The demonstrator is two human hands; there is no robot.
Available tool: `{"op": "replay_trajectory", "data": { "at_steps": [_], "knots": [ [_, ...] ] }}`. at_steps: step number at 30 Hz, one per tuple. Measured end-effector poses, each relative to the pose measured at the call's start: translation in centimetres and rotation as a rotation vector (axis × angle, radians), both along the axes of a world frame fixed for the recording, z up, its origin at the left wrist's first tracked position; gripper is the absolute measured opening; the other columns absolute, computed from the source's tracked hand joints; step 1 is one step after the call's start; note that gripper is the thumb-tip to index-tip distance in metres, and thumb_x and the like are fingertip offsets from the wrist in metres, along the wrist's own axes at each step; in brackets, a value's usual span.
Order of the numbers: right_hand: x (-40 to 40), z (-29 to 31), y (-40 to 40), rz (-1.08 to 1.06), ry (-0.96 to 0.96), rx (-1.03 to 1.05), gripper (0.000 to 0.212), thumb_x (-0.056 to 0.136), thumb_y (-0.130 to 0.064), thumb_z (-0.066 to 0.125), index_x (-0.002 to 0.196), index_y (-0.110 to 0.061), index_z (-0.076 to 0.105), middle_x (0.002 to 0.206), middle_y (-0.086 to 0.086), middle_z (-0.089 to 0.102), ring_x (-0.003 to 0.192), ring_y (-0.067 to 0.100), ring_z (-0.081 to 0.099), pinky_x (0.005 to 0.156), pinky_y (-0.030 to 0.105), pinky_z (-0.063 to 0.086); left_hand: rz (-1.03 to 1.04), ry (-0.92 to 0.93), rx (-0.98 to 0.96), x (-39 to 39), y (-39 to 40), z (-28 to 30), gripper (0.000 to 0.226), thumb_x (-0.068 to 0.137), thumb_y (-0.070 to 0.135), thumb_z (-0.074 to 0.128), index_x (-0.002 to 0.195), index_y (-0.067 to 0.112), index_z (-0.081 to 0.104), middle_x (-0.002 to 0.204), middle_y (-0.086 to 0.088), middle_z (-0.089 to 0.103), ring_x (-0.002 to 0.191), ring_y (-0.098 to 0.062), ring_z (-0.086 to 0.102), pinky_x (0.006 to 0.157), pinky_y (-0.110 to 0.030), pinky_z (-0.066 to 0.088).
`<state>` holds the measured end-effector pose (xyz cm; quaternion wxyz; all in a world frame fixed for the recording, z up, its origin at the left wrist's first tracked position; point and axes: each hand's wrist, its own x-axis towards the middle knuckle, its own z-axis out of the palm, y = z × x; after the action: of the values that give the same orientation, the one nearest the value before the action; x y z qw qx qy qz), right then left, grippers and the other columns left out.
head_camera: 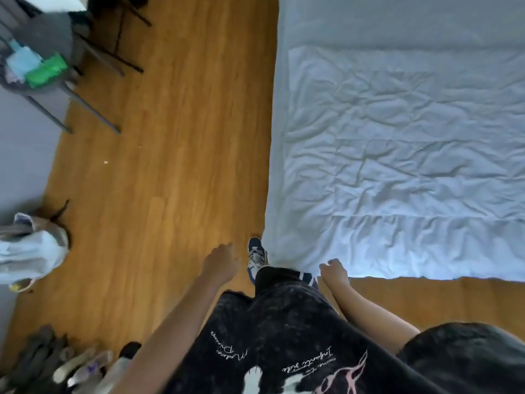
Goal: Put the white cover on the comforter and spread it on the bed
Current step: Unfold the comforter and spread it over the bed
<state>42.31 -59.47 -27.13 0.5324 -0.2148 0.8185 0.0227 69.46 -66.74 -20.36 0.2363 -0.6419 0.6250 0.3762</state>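
We're standing at the bed [383, 27] corner, looking down. The white covered comforter [412, 155] lies flat across the mattress, wrinkled, its near edge at the foot of the bed and its left edge just inside the bed's side. Grey sheet shows above it and down the left side.

Our left hand [220, 263] hangs over the wood floor [176, 166], fingers loosely curled, holding nothing. Our right hand [335, 270] sits at the comforter's near corner, fingers curled; we cannot tell whether it pinches fabric or just hovers beside it.

A blue-and-white sneaker [257, 255] stands against the bed's corner. A dark printed shirt fills the bottom.

Room: grey chair [48, 38] top left with green and blue items on it. A bag [31, 248] sits at the left wall. Shoes [82, 365] are piled bottom left.
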Motion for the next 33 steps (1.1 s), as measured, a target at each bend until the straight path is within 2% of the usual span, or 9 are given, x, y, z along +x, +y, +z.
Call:
{"op": "replay_trajectory", "data": {
  "at_steps": [4,8,10,14,19,22,24,28,33],
  "knots": [
    [4.4,-1.3,-2.5,-0.234,-0.027,0.019,0.047,0.098,-0.020,0.044,0.142,-0.004,0.036,0.138,0.016,0.049,0.124,0.033,0.048,0.093,0.033,0.038,-0.257,-0.027,0.001,3.3,-5.6,-1.5,0.048,0.100,0.025,0.038,0.146,0.014,0.034,0.146,-0.009,0.040,0.129,-0.026,0.041,0.100,-0.039,0.041],
    [6.3,-2.7,-3.6,-0.479,0.046,0.016,0.055,0.098,-0.026,0.047,0.144,-0.001,0.031,0.139,0.020,0.047,0.124,0.035,0.048,0.089,0.035,0.040,-0.471,-0.060,0.041,5.4,-9.6,-2.7,0.049,0.102,0.029,0.039,0.148,0.016,0.031,0.146,-0.008,0.039,0.131,-0.026,0.039,0.098,-0.040,0.043],
    [6.8,-4.0,-3.5,-0.682,0.085,0.039,0.061,0.096,-0.032,0.050,0.143,0.000,0.029,0.140,0.022,0.044,0.124,0.037,0.048,0.093,0.038,0.041,-0.520,-0.044,0.061,5.7,-11.1,-3.6,0.047,0.101,0.030,0.041,0.146,0.017,0.035,0.143,-0.006,0.043,0.128,-0.025,0.042,0.096,-0.040,0.044],
    [7.6,-8.4,-3.5,-1.207,0.113,0.040,0.090,0.083,-0.050,0.068,0.145,0.000,0.027,0.139,0.015,0.046,0.122,0.035,0.051,0.086,0.037,0.042,-0.602,-0.002,0.142,6.0,-13.5,-7.0,0.045,0.100,0.028,0.039,0.144,0.017,0.039,0.139,-0.005,0.046,0.123,-0.023,0.046,0.092,-0.036,0.044],
    [8.9,-12.7,-4.9,-1.751,0.002,-0.108,0.097,0.057,-0.062,0.082,0.133,-0.008,0.052,0.126,0.004,0.061,0.105,0.026,0.059,0.089,0.037,0.050,-0.717,-0.008,0.233,8.7,-16.9,-9.0,0.040,0.099,0.027,0.038,0.137,0.018,0.045,0.134,-0.001,0.049,0.119,-0.020,0.049,0.093,-0.036,0.044],
    [9.2,-9.9,-7.2,-1.701,0.089,-0.135,0.053,0.085,-0.044,0.068,0.124,-0.011,0.054,0.108,0.000,0.056,0.093,0.017,0.054,0.081,0.029,0.045,-0.748,-0.029,0.305,10.6,-20.3,-7.9,0.045,0.100,0.029,0.038,0.144,0.022,0.039,0.141,0.001,0.046,0.123,-0.019,0.048,0.094,-0.033,0.043],
    [8.8,-7.5,-8.9,-1.704,0.176,-0.150,0.036,0.086,-0.035,0.069,0.112,-0.014,0.056,0.099,0.002,0.055,0.088,0.017,0.054,0.075,0.028,0.044,-0.761,-0.031,0.328,11.4,-23.5,-6.8,0.044,0.100,0.032,0.039,0.144,0.023,0.039,0.141,0.000,0.047,0.122,-0.018,0.051,0.094,-0.034,0.045],
    [7.3,-2.0,-14.2,-1.586,0.416,-0.198,0.063,0.056,-0.035,0.070,0.109,-0.005,0.058,0.087,0.009,0.061,0.090,0.035,0.066,0.067,0.037,0.049,-0.780,0.003,0.242,10.0,-30.8,-3.8,0.049,0.101,0.036,0.043,0.147,0.021,0.036,0.146,-0.002,0.045,0.125,-0.022,0.050,0.096,-0.034,0.044],
    [6.1,6.3,-23.1,-1.293,0.507,-0.232,0.056,0.074,-0.024,0.063,0.124,-0.008,0.045,0.112,0.015,0.063,0.103,0.035,0.061,0.088,0.041,0.050,-0.868,0.160,0.102,1.3,-39.2,1.5,0.050,0.101,0.035,0.041,0.148,0.021,0.034,0.144,-0.004,0.046,0.108,-0.030,0.060,0.079,-0.035,0.048]
  ]
}}
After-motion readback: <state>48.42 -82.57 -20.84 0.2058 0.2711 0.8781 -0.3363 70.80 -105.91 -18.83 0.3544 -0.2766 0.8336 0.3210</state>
